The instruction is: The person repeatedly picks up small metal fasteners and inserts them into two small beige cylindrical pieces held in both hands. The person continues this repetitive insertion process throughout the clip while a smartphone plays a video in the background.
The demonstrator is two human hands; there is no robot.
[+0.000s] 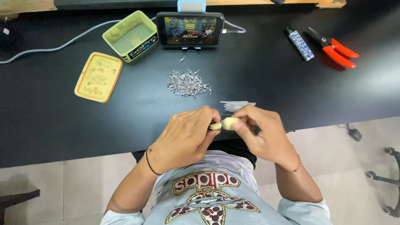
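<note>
Both hands met at desk (62, 125) edge: left hand (185, 135) & right hand (262, 133), fingers pinched on small yellowish piece (227, 123). Best w/ steady grip, pin pile (187, 83) near.

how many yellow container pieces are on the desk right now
2: an open yellow box at the back left beside the phone, and its flat yellow lid lying just in front of it.

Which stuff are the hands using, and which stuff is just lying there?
In use: left hand and right hand hold a small yellowish piece; pin pile; straight pins.
Lying about: phone, green tin, lid, red cutters, lighter.
</note>
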